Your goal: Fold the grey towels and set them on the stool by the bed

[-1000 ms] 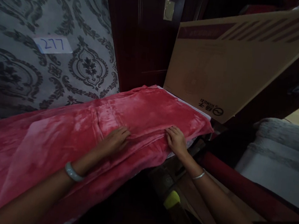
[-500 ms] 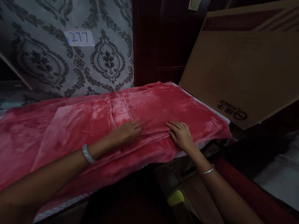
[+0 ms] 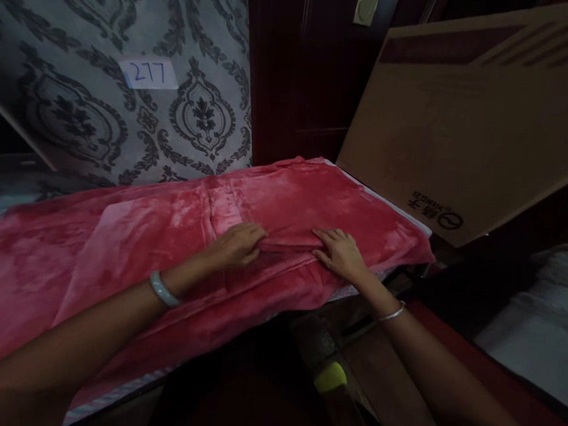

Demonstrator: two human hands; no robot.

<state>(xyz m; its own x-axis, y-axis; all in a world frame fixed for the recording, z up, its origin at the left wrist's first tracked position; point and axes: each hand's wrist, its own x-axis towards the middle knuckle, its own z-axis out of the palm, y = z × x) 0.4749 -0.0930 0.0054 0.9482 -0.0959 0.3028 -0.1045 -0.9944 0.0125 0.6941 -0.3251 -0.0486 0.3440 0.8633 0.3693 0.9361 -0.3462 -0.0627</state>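
Note:
A pinkish-red plush cloth [image 3: 140, 246] lies spread with creases over a long, narrow surface. On its near half, my left hand [image 3: 238, 243] has its fingers closed on a fold of the plush. My right hand [image 3: 341, 252] grips the same fold farther right, thumb below and fingers stretched over the top. Between the two hands the fold forms a raised ridge. A pale bangle [image 3: 163, 288] circles my left wrist and a thin silver bracelet [image 3: 393, 312] my right.
Striped fabric [image 3: 121, 391] shows below the cloth's front edge. Behind stand a patterned panel [image 3: 203, 118] with a "277" label [image 3: 148, 74] and a dark red door [image 3: 303, 61]. A large cardboard box [image 3: 453, 122] leans at the right. Something yellow-green [image 3: 331, 377] sits below.
My left hand has shifted slightly up and left, and its fingers are closed on the plush. The fold between my hands stands out more. My right thumb has come under it.

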